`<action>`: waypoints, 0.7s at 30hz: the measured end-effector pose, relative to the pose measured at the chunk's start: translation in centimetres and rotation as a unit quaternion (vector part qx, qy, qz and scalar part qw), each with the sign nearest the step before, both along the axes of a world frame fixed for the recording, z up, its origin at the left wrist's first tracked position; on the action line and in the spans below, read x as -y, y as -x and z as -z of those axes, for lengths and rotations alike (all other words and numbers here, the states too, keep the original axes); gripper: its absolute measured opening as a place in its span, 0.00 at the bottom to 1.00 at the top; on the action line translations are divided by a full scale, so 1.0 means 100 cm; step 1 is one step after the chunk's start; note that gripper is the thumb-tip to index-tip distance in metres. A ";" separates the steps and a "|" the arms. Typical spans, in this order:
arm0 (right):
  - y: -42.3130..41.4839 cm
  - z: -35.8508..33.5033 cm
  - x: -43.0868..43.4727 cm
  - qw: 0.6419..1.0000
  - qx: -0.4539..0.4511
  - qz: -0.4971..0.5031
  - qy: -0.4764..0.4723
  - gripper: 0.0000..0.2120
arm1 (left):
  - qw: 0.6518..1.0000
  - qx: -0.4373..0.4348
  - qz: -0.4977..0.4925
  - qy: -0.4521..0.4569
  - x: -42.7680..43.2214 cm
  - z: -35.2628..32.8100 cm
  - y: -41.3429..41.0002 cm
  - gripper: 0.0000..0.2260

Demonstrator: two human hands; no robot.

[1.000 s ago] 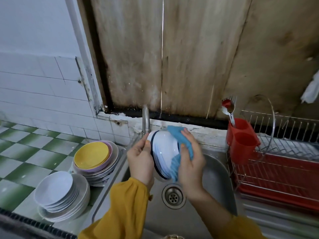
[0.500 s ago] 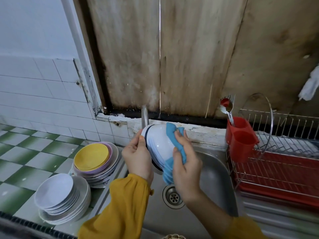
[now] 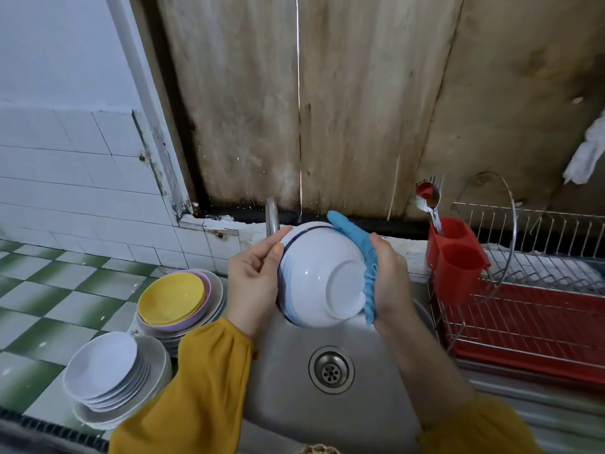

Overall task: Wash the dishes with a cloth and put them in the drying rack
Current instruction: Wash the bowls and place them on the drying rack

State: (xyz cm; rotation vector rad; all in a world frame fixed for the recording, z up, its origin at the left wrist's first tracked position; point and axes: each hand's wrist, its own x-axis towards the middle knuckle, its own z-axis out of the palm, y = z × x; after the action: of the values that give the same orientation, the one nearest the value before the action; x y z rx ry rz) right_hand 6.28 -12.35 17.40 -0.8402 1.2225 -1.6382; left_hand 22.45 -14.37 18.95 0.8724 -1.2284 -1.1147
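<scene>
A white bowl [image 3: 319, 273] with a dark blue rim band is held above the steel sink [image 3: 294, 388], its base turned toward me. My left hand [image 3: 253, 278] grips the bowl's rim on the left. My right hand [image 3: 391, 278] holds a blue cloth [image 3: 361, 249] pressed against the bowl's right side. The wire drying rack [image 3: 540, 257] with its red tray [image 3: 530, 326] stands to the right of the sink.
Two stacks of dishes sit on the green checked counter at left: white plates [image 3: 108, 371] and a yellow bowl [image 3: 172, 303] on top of pink and white ones. A tap [image 3: 271, 217] rises behind the bowl. A red cutlery holder [image 3: 455, 257] with spoons hangs on the rack.
The bowl has turned so its base faces me. My right hand has slid the cloth from the bowl's front to its right side.
</scene>
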 end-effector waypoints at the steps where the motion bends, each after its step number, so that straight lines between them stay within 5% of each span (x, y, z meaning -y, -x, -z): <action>1: -0.003 -0.003 -0.004 0.998 -0.060 0.024 0.012 0.18 | 1.000 0.016 -0.006 0.012 -0.001 -0.001 0.000 0.12; 6: -0.027 0.002 -0.020 0.935 -0.339 0.080 0.058 0.18 | 0.997 0.063 0.015 0.038 -0.017 0.006 0.013 0.15; 11: -0.006 -0.007 -0.006 0.973 -0.149 0.099 -0.146 0.12 | 0.998 0.051 0.003 0.029 -0.015 0.006 0.010 0.15; 17: -0.043 -0.006 -0.028 0.918 -0.346 0.172 0.090 0.14 | 0.997 0.056 -0.016 0.047 -0.016 0.001 0.014 0.16; 21: -0.020 -0.004 -0.010 0.976 -0.173 0.123 -0.037 0.10 | 0.997 0.059 -0.036 0.047 -0.018 0.004 0.011 0.15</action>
State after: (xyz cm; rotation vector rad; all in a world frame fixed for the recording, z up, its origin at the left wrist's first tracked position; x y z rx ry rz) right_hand 8.32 -11.35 17.76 -0.9859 1.6770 -1.6727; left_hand 21.37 -12.62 18.56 0.9136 -1.3255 -0.9517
